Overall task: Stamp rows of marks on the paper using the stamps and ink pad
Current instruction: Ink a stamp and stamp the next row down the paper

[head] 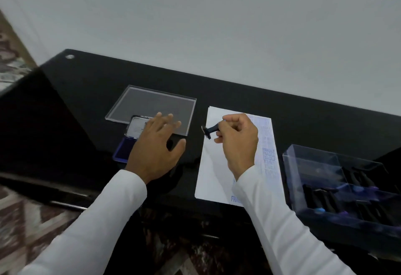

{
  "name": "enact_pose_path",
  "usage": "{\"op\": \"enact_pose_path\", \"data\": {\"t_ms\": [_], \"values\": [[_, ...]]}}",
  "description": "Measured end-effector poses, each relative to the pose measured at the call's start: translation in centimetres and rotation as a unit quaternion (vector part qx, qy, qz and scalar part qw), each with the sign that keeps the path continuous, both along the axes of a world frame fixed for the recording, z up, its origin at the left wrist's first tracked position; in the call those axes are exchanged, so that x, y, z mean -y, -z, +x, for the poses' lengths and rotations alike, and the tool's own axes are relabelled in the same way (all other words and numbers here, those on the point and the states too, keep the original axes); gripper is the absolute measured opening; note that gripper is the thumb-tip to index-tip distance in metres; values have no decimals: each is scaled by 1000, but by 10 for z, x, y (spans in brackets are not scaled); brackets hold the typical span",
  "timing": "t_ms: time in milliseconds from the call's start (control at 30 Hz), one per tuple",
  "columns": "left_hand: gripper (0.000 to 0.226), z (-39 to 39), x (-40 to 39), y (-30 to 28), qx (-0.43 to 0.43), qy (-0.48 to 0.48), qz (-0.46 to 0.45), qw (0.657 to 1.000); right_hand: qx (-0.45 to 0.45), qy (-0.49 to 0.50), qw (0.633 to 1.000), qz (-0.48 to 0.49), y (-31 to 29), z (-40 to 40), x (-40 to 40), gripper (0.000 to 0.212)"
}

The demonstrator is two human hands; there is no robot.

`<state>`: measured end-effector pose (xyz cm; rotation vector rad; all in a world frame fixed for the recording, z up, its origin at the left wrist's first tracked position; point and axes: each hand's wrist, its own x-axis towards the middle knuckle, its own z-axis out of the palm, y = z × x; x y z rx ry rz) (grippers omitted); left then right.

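One stamp (211, 131) (tilted) pinched in right fingers (219, 138), over paper (213, 166).

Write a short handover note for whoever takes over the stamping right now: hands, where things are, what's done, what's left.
Left hand: open, flat over the blue ink pad in its open case, steadying it.
Right hand: fingers pinch a small dark-handled stamp, held tilted above the white paper sheet's left edge, face toward the pad.
Clear plastic lid lies behind the pad; clear plastic tray of spare stamps sits right of the paper.
Done: a column of blue marks down the paper's right side.
Left: probably ink the stamp, then fill the blank left part.
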<state>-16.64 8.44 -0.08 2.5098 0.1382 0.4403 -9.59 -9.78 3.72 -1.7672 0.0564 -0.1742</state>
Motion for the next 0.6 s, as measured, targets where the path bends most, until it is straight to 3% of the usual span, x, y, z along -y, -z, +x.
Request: {"op": "enact_pose_path", "data": {"t_ms": [400,600], "values": [[56,-73,-82,15,-21,-115,23,993,22,-120,992,-38,14,-44,-91,13],[62,-91,-104,27,-48,-117,35,991,127,-184,965,-140,21,-63,-112,11]]}}
